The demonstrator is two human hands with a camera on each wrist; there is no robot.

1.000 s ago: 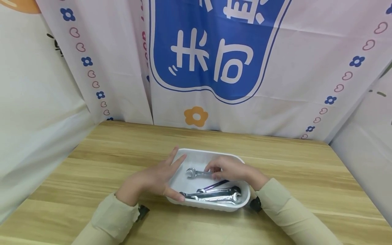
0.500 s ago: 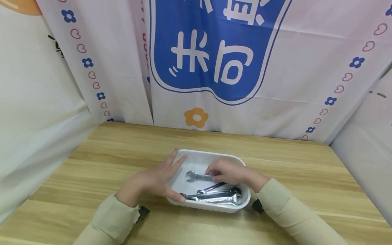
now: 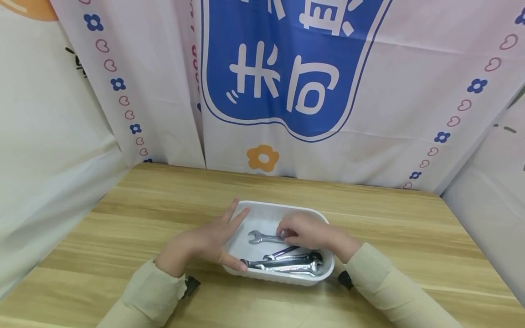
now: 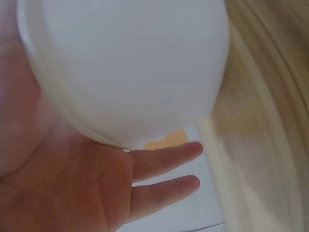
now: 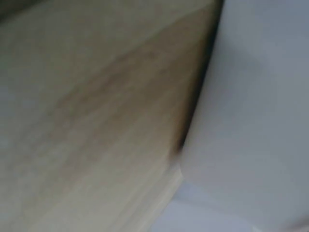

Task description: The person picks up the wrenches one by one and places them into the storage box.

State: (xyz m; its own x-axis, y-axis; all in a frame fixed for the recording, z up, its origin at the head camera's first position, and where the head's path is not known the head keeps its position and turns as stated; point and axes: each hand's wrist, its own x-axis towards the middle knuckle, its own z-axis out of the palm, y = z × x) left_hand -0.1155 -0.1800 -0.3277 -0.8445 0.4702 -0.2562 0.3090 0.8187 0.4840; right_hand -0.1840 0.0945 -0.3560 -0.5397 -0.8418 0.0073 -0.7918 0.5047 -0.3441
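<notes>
A white plastic tray holds several metal wrenches. My left hand braces the tray's left end, its fingers straight and spread and the thumb along the front rim. The left wrist view has the palm up against the tray's outer wall. Reaching in over the right end, my right hand pinches a silver open-end wrench; the wrench's right part is hidden by the fingers. Toward the front of the tray, other wrenches lie in a loose pile, one of them darker.
The tray stands on a wood-grain table. Behind the table hangs a white cloth with a blue printed badge and flowers. A pale cloth closes off the left side. Close up in the right wrist view is the tray's wall.
My right hand has shifted slightly right and down with the wrench, which has tilted a little. The left hand and the tray stay nearly where they were.
</notes>
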